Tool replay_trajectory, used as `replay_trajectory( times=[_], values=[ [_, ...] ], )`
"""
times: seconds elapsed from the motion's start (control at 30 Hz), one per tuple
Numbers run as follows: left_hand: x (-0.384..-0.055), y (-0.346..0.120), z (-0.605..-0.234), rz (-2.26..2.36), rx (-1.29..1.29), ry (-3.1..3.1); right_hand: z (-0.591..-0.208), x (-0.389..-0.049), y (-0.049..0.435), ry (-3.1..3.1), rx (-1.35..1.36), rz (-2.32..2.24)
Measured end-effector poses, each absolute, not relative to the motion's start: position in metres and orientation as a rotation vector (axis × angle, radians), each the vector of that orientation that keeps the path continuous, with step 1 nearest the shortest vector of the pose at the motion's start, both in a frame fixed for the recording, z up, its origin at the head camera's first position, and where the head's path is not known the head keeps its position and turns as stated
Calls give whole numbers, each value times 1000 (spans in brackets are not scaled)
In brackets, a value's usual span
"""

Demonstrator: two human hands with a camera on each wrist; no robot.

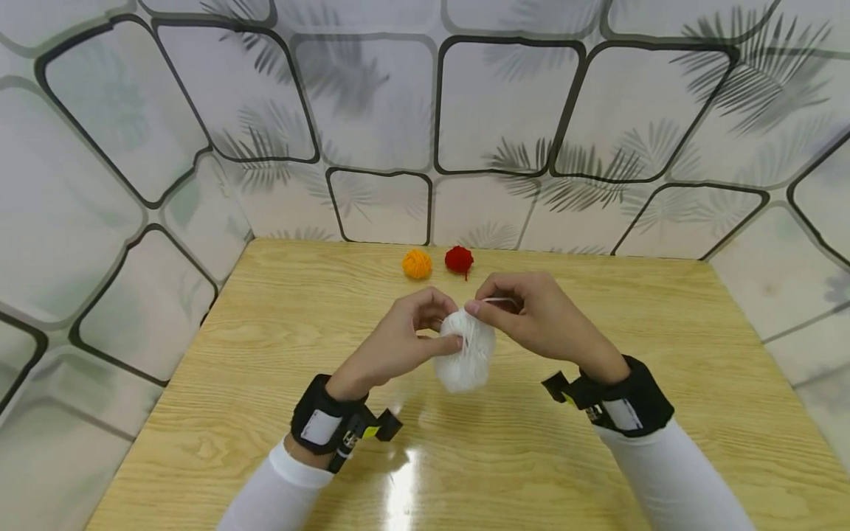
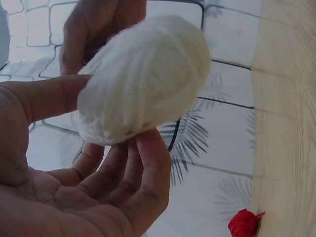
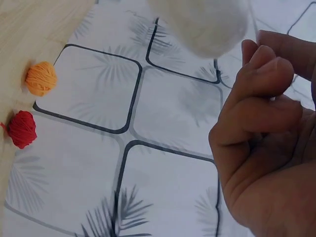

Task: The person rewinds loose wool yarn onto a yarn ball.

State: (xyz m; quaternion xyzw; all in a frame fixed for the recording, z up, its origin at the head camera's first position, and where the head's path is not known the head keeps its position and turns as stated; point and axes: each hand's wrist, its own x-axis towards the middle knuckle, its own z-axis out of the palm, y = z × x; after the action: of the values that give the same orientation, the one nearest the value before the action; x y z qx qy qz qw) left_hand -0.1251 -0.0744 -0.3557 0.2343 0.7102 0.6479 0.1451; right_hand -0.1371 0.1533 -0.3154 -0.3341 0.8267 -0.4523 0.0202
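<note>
A white ball of yarn [image 1: 468, 361] is held above the table, gripped between the thumb and fingers of my left hand [image 1: 405, 335]. In the left wrist view the yarn ball [image 2: 148, 74] is oval, with the thumb on one side and fingertips beneath. My right hand [image 1: 541, 317] pinches a strand of white yarn [image 1: 499, 299] at the ball's upper right. From the right wrist view, the right hand [image 3: 269, 128] has its fingers curled, and the thin strand runs up beside the ball [image 3: 207, 24].
An orange yarn ball [image 1: 417, 264] and a red yarn ball [image 1: 459, 259] lie side by side at the back of the wooden table [image 1: 265, 354]. Behind them stands a patterned cloth wall [image 1: 372, 96] with leaf prints, continuing along both sides.
</note>
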Motion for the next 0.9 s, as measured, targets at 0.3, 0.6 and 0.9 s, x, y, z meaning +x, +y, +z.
replay_trajectory(
  times=[0.3,0.6,0.9],
  values=[
    [-122,-79,-355,1980,720,1666,-346,-157,155,2124,-836,-1785],
    [-120,-77,-354,2286,545,1601,-380,-145,142,1708,-645,-2120],
    [-122,-68,-361,2439,290,1777,-386,-137,146,1541,-589,-2174]
  ],
)
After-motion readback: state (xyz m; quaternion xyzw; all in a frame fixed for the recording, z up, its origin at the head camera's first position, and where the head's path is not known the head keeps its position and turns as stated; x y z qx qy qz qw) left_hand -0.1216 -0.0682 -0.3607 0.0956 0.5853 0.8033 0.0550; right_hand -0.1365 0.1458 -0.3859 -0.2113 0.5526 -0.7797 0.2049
